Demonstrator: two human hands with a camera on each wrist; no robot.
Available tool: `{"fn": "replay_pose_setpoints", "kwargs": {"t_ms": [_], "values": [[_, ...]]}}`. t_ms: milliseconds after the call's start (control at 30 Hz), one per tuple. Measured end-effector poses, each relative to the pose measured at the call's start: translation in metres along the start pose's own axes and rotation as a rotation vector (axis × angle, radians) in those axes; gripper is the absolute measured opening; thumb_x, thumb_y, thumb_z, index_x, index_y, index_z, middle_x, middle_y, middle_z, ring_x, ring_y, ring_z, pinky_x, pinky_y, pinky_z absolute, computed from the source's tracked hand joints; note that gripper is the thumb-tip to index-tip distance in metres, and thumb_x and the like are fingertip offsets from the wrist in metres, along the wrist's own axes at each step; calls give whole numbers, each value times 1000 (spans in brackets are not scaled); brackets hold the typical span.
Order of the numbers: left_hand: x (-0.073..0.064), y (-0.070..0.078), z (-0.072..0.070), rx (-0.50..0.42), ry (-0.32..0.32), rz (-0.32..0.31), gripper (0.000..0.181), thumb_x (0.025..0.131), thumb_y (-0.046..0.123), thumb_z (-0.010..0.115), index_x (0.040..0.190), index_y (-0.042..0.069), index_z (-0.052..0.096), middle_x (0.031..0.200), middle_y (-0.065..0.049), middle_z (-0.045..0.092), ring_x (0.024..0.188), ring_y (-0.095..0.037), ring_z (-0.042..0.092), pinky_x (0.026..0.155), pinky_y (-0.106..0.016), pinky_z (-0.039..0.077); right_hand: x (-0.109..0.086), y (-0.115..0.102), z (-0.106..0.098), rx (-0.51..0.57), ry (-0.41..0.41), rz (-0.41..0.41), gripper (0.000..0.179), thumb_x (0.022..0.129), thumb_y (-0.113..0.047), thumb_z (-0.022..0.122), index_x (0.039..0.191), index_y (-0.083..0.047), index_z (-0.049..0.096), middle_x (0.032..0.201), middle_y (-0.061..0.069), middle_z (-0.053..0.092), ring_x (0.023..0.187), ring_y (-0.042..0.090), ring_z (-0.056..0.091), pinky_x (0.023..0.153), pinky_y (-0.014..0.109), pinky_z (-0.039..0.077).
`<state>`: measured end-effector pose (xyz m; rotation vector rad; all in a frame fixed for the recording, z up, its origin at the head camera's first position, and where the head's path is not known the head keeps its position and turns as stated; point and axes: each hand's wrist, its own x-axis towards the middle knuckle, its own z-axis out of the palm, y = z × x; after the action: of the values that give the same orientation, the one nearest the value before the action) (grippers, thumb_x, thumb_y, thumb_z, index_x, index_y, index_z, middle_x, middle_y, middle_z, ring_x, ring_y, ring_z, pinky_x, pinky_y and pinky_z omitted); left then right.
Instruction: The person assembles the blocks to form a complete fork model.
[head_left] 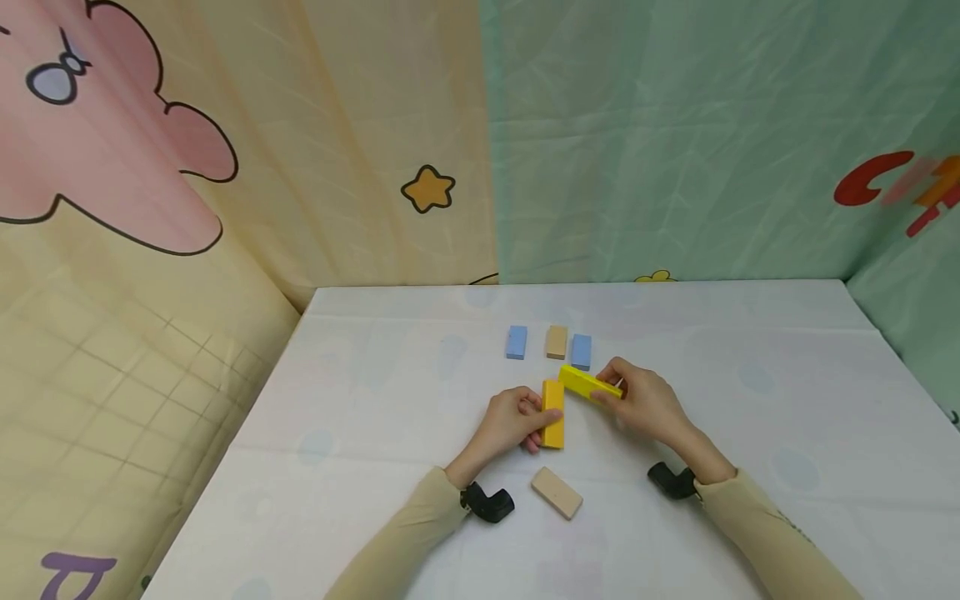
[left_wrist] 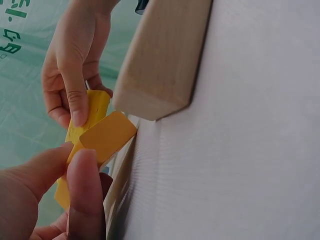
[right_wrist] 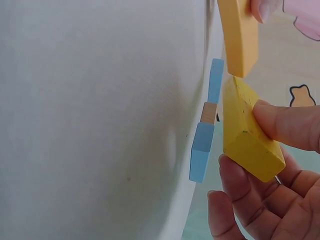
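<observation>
My left hand grips an orange-yellow wooden block, its long side running away from me, thumb across its top. In my right hand a bright yellow block is pinched between thumb and fingers, slanting toward the far end of the orange-yellow one. The right wrist view shows the yellow block above the table, its far end close by the orange-yellow block. The left wrist view has the two blocks overlapping, the orange-yellow block in front of the yellow block.
Beyond the hands stand a blue block, a plain wood block and a second blue block. Another plain wood block lies nearer me, between the forearms. A white cloth covers the table; printed curtains hang behind it.
</observation>
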<state>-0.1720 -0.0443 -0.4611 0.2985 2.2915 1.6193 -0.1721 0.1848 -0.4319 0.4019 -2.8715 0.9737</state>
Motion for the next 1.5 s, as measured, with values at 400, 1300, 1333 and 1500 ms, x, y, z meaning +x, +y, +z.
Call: {"fn": "replay_pose_setpoints", "kwargs": {"t_ms": [400, 1300, 1333, 1500], "values": [[-1, 2, 3, 108, 43, 9, 41, 81, 29, 77, 104, 2, 57, 54, -2, 58, 38, -13, 54, 40, -27, 48, -1, -1, -2, 12, 28, -40, 22, 82, -16, 76, 95, -5, 61, 84, 3, 64, 60, 13, 46, 51, 28, 40], [0, 2, 5, 131, 90, 71, 44, 83, 20, 75, 118, 2, 53, 58, 1, 58, 35, -11, 53, 37, -28, 47, -1, -3, -1, 43, 14, -32, 21, 82, -14, 76, 94, -5, 61, 82, 2, 62, 61, 14, 45, 51, 27, 39], [0, 2, 4, 136, 92, 86, 47, 83, 19, 75, 120, 2, 52, 62, 1, 59, 36, -11, 53, 38, -28, 47, -1, -2, -1, 45, 15, -30, 21, 82, -14, 76, 94, -5, 61, 82, 2, 62, 61, 14, 46, 51, 27, 39], [-3, 1, -1, 278, 93, 210, 59, 78, 21, 80, 127, 6, 50, 90, -1, 59, 50, -4, 54, 50, -21, 48, -1, -1, 0, 57, 20, -35, 21, 81, -12, 76, 94, -4, 61, 81, 2, 61, 61, 15, 46, 51, 27, 39]]}}
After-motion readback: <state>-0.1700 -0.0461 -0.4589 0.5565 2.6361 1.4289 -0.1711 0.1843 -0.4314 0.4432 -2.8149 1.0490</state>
